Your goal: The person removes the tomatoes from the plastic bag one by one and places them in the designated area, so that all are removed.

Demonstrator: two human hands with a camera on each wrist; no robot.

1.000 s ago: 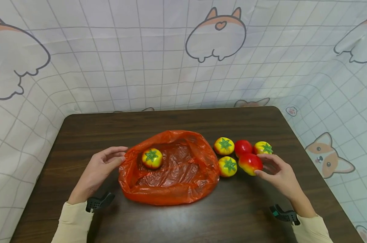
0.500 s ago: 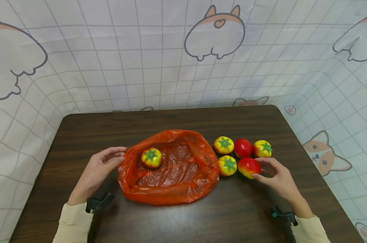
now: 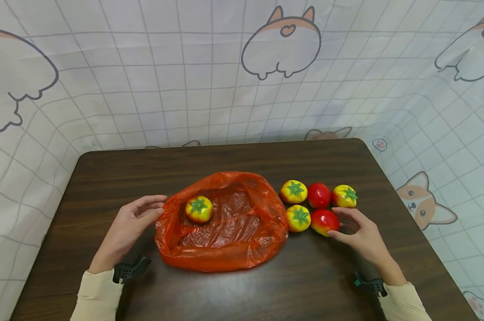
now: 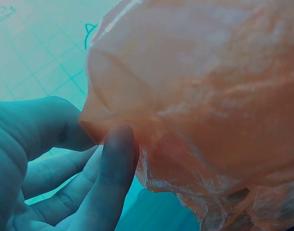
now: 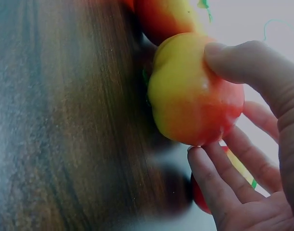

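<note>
An orange-red plastic bag lies with its mouth spread wide on the table. Inside, toward its left, sits a yellow toy tomato with a green leaf top. My left hand pinches the bag's left rim between thumb and finger; the left wrist view shows the thin plastic close up. To the bag's right, my right hand holds a red-and-yellow toy tomato between thumb and fingertips. Its leaf side faces down, mostly hidden. Whether it touches the table cannot be told.
Beside the held one, a yellow toy tomato touches or nearly touches the bag. Behind stand another yellow one, a red one and a third yellow one. The dark wooden table ends at a patterned cloth wall.
My right hand has brought the held toy tomato slightly left and nearer to me, beside the yellow one by the bag. My left hand stays at the bag's rim.
</note>
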